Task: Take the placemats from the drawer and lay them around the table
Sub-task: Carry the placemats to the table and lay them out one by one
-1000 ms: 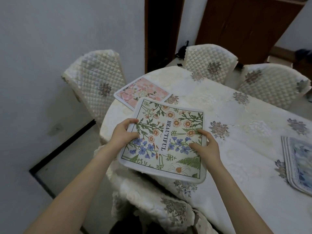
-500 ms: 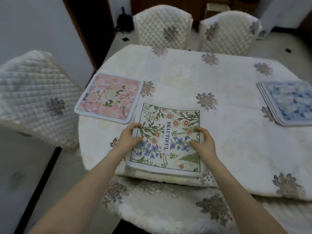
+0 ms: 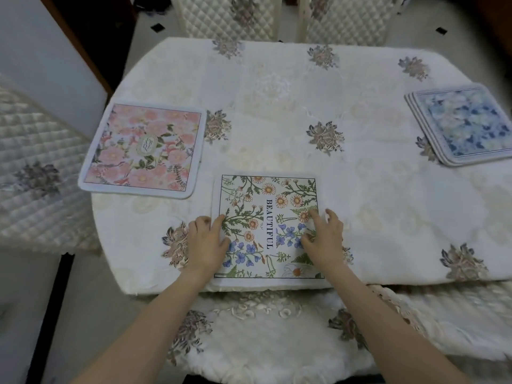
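Note:
A white placemat [image 3: 273, 198] printed with daisies, blue flowers and the word BEAUTIFUL lies flat on the table [image 3: 277, 106], square to its near edge. My left hand [image 3: 206, 241] rests on the mat's left border, thumb and fingertips on the print. My right hand [image 3: 324, 236] lies on its right part with the fingers spread. A pink rose placemat [image 3: 144, 151] sits at the table's left end. A stack of blue flower placemats [image 3: 468, 126] sits at the right end.
Quilted cream chairs surround the table: one at the left [image 3: 36, 173], two at the far side [image 3: 230, 15] [image 3: 346, 18], and one right below me [image 3: 263, 336]. A white wall [image 3: 33, 65] and a dark doorway stand at the far left.
The white placemat came down from the air onto the table's near edge. My fingers came out from under it and now lie on top. My view swung from the table's corner to face it squarely.

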